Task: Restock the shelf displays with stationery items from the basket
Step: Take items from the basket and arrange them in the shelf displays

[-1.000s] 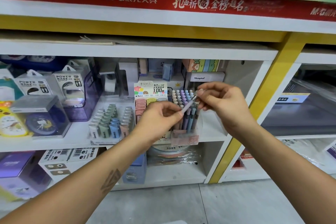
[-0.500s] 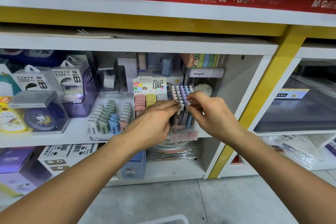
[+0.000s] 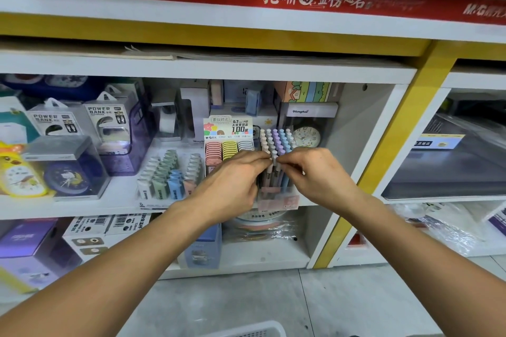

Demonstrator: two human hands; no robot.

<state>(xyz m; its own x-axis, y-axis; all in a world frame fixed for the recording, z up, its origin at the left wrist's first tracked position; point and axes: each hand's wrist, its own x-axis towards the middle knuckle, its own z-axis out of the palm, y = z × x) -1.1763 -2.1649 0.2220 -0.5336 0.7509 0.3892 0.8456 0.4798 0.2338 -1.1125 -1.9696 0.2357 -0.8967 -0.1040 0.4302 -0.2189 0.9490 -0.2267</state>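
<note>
Pens (image 3: 276,142) stand upright in pastel rows in a clear display (image 3: 276,200) at the shelf (image 3: 82,208) front, and we've got both hands on them. Our left hand (image 3: 232,180) pinches a pen top in the front row; our right hand (image 3: 315,175) pinches the next one, it seems, though fingers blur there. Basket (image 3: 246,331) rim shows at the bottom edge. Lead refills (image 3: 230,149) sit just left of the pens.

Two hands (image 3: 232,180), two power-bank boxes (image 3: 56,122)

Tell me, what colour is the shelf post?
Yellow, seen in the head view: the post right of the pens.
</note>
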